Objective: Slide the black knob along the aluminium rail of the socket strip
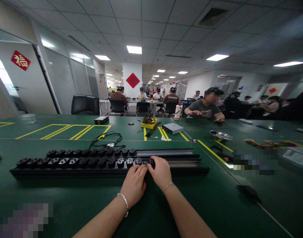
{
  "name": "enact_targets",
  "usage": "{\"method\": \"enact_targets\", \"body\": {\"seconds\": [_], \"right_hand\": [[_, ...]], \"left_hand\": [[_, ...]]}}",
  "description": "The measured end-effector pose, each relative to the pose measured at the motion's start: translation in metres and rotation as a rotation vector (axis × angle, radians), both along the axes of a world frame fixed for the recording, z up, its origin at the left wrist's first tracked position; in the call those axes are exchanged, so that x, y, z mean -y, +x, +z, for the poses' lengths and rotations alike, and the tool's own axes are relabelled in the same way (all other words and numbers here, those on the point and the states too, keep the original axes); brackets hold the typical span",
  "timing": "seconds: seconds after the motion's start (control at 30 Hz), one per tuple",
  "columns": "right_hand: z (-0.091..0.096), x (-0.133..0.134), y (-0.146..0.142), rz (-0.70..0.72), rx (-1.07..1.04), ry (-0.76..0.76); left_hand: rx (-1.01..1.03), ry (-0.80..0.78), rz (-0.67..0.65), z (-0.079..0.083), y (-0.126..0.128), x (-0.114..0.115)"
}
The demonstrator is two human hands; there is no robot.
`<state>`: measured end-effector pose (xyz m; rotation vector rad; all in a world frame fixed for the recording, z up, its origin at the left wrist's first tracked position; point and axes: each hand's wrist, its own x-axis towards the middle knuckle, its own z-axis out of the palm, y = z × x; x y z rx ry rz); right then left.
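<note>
Long black channel rails (106, 172) lie side by side across the table in front of me. Rows of small black socket modules (73, 161) fill their left and middle stretches, some with paler faces. To the right the channel's bare inside (183, 164) shows. My left hand (134, 183) is closed over the near rail's front edge, its fingers bent together beside the last modules of the row. Just right of it, my right hand (161, 172) pinches a black socket module (152, 161) over the channel. The fingertips hide most of that piece.
Behind the rails are a coiled black cable (106, 140), a yellow box of cables (148, 124) and a grey metal box (172, 128). A metal bowl (220, 135) stands farther right. A person (206, 105) sits across the green table (74, 205); others sit beyond.
</note>
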<state>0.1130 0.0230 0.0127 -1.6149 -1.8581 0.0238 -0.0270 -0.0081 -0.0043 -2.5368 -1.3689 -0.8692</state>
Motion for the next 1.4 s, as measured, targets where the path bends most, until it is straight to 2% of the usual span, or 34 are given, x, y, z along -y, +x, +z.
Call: {"method": "enact_targets", "body": {"seconds": [0.37, 1.4], "right_hand": [[0.0007, -0.0024, 0.0089, 0.07, 0.008, -0.052], [-0.0002, -0.0022, 0.0078, 0.038, -0.038, -0.047]], "left_hand": [[0.007, -0.022, -0.014, 0.0013, -0.0001, -0.0009], [-0.012, -0.063, 0.001, 0.0031, -0.0001, -0.0008]]}}
